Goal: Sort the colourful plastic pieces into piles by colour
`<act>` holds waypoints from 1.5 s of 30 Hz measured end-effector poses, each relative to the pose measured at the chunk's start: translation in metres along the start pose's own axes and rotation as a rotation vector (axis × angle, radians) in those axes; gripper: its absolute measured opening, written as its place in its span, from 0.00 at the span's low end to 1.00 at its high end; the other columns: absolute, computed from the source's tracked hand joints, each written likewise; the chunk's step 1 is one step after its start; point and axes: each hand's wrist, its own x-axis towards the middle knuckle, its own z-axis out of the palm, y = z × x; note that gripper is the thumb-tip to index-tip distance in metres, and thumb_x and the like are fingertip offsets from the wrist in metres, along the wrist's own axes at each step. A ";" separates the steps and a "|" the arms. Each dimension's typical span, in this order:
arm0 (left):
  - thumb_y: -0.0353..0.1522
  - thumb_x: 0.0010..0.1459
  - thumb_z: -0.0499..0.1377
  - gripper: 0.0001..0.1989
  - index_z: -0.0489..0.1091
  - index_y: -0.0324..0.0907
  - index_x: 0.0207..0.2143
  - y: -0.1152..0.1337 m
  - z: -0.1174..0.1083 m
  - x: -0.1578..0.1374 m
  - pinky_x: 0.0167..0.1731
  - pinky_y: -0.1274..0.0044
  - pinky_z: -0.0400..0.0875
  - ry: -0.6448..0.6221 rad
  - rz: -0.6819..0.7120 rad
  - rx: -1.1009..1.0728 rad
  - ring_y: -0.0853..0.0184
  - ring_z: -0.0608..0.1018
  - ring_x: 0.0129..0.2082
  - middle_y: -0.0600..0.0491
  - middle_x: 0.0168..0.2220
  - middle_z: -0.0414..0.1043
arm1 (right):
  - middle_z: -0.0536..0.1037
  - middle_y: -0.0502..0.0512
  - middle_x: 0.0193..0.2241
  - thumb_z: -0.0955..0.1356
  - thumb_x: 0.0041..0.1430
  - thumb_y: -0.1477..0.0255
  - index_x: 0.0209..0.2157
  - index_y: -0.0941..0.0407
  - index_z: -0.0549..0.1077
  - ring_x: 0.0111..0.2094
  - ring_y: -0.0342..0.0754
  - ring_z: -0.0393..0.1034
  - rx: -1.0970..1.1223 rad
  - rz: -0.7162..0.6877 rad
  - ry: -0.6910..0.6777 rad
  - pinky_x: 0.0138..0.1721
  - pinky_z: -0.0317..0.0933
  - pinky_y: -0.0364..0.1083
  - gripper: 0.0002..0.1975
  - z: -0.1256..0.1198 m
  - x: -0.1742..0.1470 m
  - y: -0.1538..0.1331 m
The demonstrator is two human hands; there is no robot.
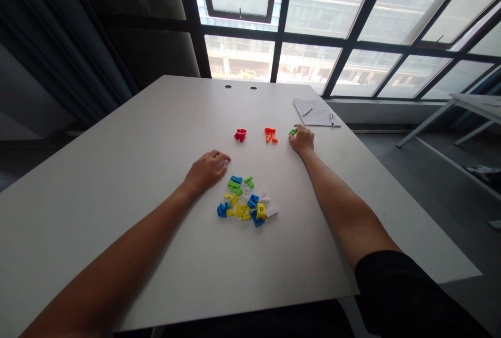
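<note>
My right hand [302,141] is on the far right of the table with its fingers closed on a green plastic piece [293,132], mostly hidden by the fingers. To its left lie orange pieces [270,135], then a clump of red pieces [240,135]. My left hand [209,170] rests on the tabletop, fingers loosely bent and thumb a little apart; I make out nothing held in it. Just in front of it is a loose pile of pieces: green ones [235,186], yellow ones [245,212], blue ones [253,201] and white ones [264,196].
The white table [164,254] spans most of the view. A sheet of paper [319,110] with two pens lies at its far right edge. Two round dark cable holes sit near the back edge. Windows stand beyond, and another table [475,106] is at the right.
</note>
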 end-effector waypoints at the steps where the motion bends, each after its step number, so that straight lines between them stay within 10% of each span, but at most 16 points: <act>1: 0.37 0.68 0.54 0.15 0.77 0.48 0.50 0.000 0.000 0.000 0.46 0.71 0.75 0.002 0.000 0.000 0.57 0.78 0.49 0.49 0.51 0.75 | 0.78 0.68 0.51 0.67 0.63 0.69 0.57 0.59 0.71 0.53 0.64 0.70 0.031 -0.052 0.006 0.55 0.61 0.60 0.22 -0.003 -0.005 -0.002; 10: 0.37 0.68 0.54 0.14 0.77 0.49 0.50 0.001 0.001 -0.001 0.46 0.71 0.74 0.006 0.007 -0.002 0.58 0.78 0.49 0.49 0.51 0.75 | 0.77 0.57 0.39 0.70 0.62 0.68 0.53 0.54 0.73 0.42 0.55 0.72 0.431 -0.756 -0.208 0.51 0.63 0.56 0.17 -0.067 -0.115 -0.023; 18: 0.36 0.68 0.54 0.15 0.77 0.49 0.51 0.001 0.001 -0.001 0.47 0.71 0.74 -0.010 -0.002 0.007 0.58 0.77 0.50 0.49 0.52 0.75 | 0.80 0.60 0.48 0.72 0.64 0.65 0.63 0.53 0.67 0.51 0.59 0.72 0.559 -0.882 -0.418 0.56 0.61 0.60 0.27 -0.108 -0.177 -0.051; 32: 0.37 0.69 0.52 0.16 0.77 0.48 0.51 0.002 -0.001 0.000 0.50 0.70 0.74 -0.008 0.001 0.001 0.58 0.78 0.51 0.48 0.52 0.75 | 0.84 0.56 0.44 0.75 0.61 0.65 0.52 0.50 0.75 0.52 0.60 0.74 0.504 -0.575 -0.535 0.56 0.63 0.62 0.18 -0.112 -0.188 -0.121; 45: 0.38 0.68 0.52 0.15 0.77 0.49 0.50 -0.001 0.003 0.001 0.46 0.71 0.75 0.003 0.004 -0.001 0.58 0.78 0.50 0.49 0.51 0.76 | 0.83 0.62 0.45 0.70 0.63 0.66 0.52 0.57 0.72 0.36 0.51 0.79 0.397 -0.035 -0.019 0.44 0.72 0.51 0.17 -0.037 -0.044 0.011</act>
